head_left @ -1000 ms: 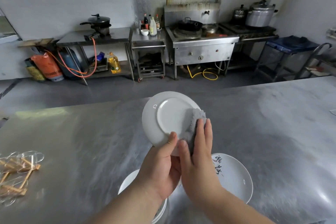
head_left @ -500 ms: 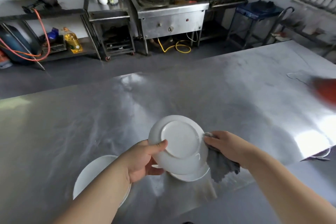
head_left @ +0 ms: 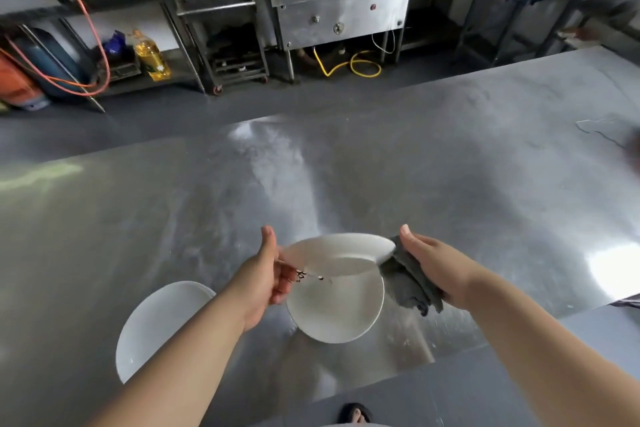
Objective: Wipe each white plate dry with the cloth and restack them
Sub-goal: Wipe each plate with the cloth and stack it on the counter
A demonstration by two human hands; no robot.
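Tipped from upright to nearly level, the plate hangs just over a second plate on the desk, left hand cupping its left rim, right hand clutching the cloth at its right; likely stiff, slick and breakable, best held by opposite rims.

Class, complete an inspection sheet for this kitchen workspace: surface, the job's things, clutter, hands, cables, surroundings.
Surface: steel table, bare metal with glare.
Job's things: held plate tilted above a second plate lying on the table; plate stack to the left; grey cloth.
Clutter: faint thin outline at far right, unclear.
Hands: left hand grips the held plate's left rim; right hand holds the cloth against its right rim.
Cables: yellow hose under the stove; orange hose.
Surroundings: oil bottle on a low shelf.
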